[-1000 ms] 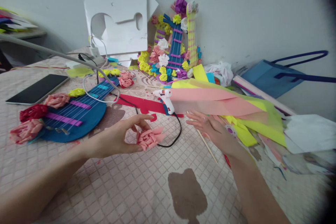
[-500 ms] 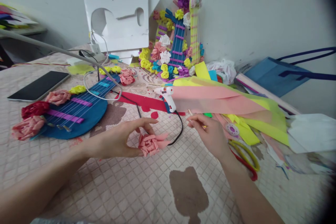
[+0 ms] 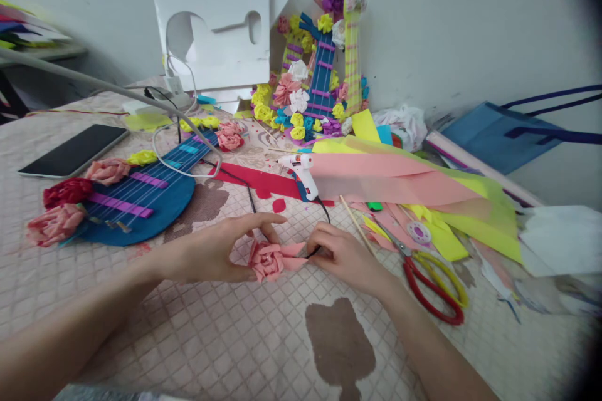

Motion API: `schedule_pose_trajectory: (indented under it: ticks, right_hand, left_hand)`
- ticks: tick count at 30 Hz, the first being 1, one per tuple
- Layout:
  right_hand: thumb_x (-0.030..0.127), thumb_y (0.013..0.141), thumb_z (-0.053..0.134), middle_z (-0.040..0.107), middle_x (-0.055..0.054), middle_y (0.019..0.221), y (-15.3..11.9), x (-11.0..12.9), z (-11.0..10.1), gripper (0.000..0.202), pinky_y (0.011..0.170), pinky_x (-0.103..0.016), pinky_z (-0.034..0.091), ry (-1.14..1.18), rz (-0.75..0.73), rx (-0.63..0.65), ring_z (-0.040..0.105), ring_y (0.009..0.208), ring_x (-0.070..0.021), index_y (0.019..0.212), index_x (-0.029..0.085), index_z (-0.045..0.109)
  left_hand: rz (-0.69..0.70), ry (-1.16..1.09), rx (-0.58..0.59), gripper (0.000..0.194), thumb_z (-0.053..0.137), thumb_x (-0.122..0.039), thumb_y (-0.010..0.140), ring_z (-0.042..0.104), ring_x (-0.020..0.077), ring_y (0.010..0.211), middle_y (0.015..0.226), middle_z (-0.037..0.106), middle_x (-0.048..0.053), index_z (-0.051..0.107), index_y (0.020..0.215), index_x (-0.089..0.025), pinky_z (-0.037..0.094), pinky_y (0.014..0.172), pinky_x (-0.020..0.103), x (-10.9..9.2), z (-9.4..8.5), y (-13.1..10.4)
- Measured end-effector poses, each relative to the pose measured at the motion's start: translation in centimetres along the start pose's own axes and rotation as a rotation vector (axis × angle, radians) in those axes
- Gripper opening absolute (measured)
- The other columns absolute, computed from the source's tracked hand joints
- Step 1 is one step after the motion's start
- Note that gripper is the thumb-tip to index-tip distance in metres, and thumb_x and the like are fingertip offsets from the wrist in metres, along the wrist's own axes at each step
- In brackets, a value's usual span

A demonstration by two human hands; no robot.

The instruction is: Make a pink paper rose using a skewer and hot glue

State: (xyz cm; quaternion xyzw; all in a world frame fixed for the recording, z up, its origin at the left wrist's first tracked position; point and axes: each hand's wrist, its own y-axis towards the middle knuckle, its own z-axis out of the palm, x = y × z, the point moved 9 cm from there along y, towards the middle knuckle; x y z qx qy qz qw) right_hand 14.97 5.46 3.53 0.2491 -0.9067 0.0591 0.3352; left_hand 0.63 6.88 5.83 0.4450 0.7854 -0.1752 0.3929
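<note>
A pink paper rose [image 3: 267,259] with pointed petals on its right side lies between the thumb and fingers of my left hand [image 3: 214,249], which is closed around its left edge. My right hand [image 3: 341,255] is just right of the petals, its fingers pinched on the black cord [image 3: 323,208] of a white glue gun [image 3: 305,177]. The glue gun rests on the paper strips beyond my hands. A thin wooden stick [image 3: 356,223] lies behind my right hand.
At the left are a blue paper guitar [image 3: 136,219] with roses and a dark tablet [image 3: 73,150]. Scissors [image 3: 435,288] with red and yellow handles lie at the right, near coloured paper [image 3: 399,178]. Decorated guitars [image 3: 322,69] lean on the wall.
My right hand has moved left and let go of the wooden stick, which now lies on the table. It has taken hold of the cord. My left hand still holds the rose.
</note>
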Motion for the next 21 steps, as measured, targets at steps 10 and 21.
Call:
schedule_pose_trajectory:
  ticks: [10, 21]
  right_hand:
    - [0.011, 0.083, 0.054, 0.054, -0.001, 0.087, 0.6, -1.5, -0.2, 0.011, 0.068, -0.027, 0.042, -0.086, 0.034, -0.078, 0.055, 0.080, -0.0147, 0.082, 0.021, 0.058]
    - [0.027, 0.089, 0.054, 0.057, -0.002, 0.089, 0.1, 1.5, -0.7, 0.010, 0.062, -0.025, 0.042, 0.039, -0.014, -0.164, 0.054, 0.077, -0.0140, 0.097, 0.023, 0.058]
  left_hand:
    - [0.009, 0.015, 0.014, 0.064, 0.068, -0.023, 0.074, 0.061, 0.0195, 0.099, 0.111, 0.063, 0.004, 0.039, 0.132, -0.029, 0.047, 0.087, 0.033, 0.3, 0.6, 0.0]
    - [0.029, 0.010, 0.091, 0.068, 0.070, -0.023, 0.074, 0.060, 0.0212, 0.103, 0.111, 0.064, 0.003, 0.038, 0.134, -0.030, 0.046, 0.090, 0.035, 0.3, 1.9, -0.1]
